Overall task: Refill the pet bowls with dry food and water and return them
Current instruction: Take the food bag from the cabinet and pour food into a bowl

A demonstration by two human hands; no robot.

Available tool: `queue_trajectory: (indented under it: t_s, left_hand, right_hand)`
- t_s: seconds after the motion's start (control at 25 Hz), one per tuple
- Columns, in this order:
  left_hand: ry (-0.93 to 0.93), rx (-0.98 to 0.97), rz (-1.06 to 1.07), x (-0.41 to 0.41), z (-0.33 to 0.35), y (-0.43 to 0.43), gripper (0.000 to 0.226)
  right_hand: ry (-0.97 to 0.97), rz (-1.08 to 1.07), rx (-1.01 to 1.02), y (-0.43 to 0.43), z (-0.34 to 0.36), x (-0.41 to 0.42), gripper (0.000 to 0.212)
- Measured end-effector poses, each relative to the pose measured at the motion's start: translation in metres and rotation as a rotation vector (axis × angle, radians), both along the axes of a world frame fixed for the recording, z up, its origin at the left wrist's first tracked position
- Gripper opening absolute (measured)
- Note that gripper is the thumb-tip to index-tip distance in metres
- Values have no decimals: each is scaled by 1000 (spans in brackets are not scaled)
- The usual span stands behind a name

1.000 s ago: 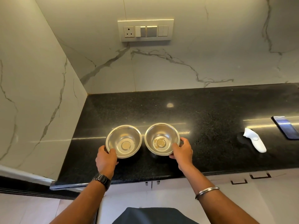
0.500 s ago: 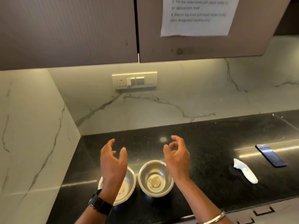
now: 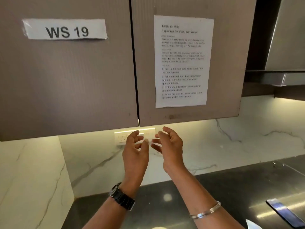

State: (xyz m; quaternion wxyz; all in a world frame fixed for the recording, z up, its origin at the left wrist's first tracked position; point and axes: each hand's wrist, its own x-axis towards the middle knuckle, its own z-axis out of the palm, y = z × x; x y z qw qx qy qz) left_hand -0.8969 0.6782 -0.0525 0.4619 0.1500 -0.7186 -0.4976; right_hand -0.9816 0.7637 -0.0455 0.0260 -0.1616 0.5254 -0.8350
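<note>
- Left hand (image 3: pixel 135 156) is hovering at frame centre, palm facing 3 o'clock; its fingers (image 3: pixel 134 138) are hanging loosely curled and gripping nothing.
- Right hand (image 3: pixel 170 149) is hovering just beside it at 3 o'clock, palm facing the left hand. Its fingers are likewise relaxed, half-bent and empty. The two hands are sitting close but apart.
- Both hands are overlapping a switch plate (image 3: pixel 122 138) on the marble wall (image 3: pixel 247 138).
- A dark watch (image 3: pixel 123 198) is showing on the left wrist, and a silver bangle (image 3: pixel 206 212) on the right forearm.
- A black desk (image 3: pixel 231 187) is running beneath the arms, from 6 toward 4 o'clock.
- Bowls: only a pale sliver (image 3: pixel 158 227) is peeking in at the 6 o'clock edge, between the forearms. I cannot tell whether it is a bowl rim.
- A phone (image 3: pixel 283 214) is lying flat on the desk at 4 o'clock, with a white object (image 3: pixel 252 225) near it, cut by the bottom edge.
- Cabinet doors (image 3: pixel 66 80) are filling the view from 9 through 12 o'clock.
- A "WS 19" label (image 3: pixel 66 29) is sticking at 10 o'clock, and a printed sheet (image 3: pixel 182 61) headed "Replenish Pet Food and Water" at 1 o'clock.
- A steel hood (image 3: pixel 287 38) is showing at 2 o'clock.
</note>
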Motion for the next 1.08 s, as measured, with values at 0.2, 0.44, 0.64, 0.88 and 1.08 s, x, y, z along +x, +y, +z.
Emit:
queue_trajectory:
  t_s: [0.2, 0.44, 0.64, 0.88, 1.08]
  left_hand:
    - [120, 278, -49, -32, 34, 0, 24]
    - [209, 413, -20, -40, 38, 5, 21]
    - [254, 502, 7, -42, 35, 2, 23]
    - [318, 425, -91, -14, 20, 26, 19]
    - [357, 211, -158, 31, 14, 79, 10]
  right_hand:
    - [-333, 122, -312, -27, 33, -17, 23]
    - [-377, 169, -366, -35, 38, -20, 19]
    - [-351, 194, -372, -35, 33, -19, 28]
    - [-278, 222, -355, 4, 24, 17, 30]
    - [-243, 256, -418, 62, 13, 55, 38]
